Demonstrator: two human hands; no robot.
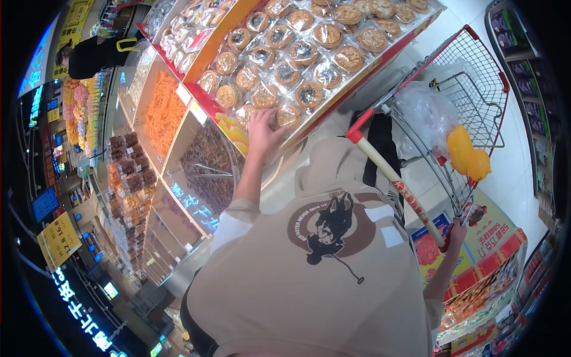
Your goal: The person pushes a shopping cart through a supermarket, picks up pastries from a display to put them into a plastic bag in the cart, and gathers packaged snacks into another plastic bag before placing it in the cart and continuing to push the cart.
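Note:
My left hand (266, 132) is at the near corner of a display bin of round pastries in clear wrappers. Its thumb stands apart from the fingers, beside a wrapped pastry (289, 117) at the bin's edge, and the fingertips rest among the neighbouring ones. My right hand (457, 233) is closed at the metal frame of a shopping cart (410, 134), by the right end of its cream handle (397, 181) with red tips. Inside the cart are clear plastic bags (425, 110) and a yellow, rounded item (461, 149).
Left of the pastries, bins hold orange strips (163, 110) and dark dried goods (208, 152). Packaged goods (128, 163) line the counter beyond. A person in black (98, 56) stands at the upper left. Shelves (520, 77) and a red-edged display (488, 262) flank the cart.

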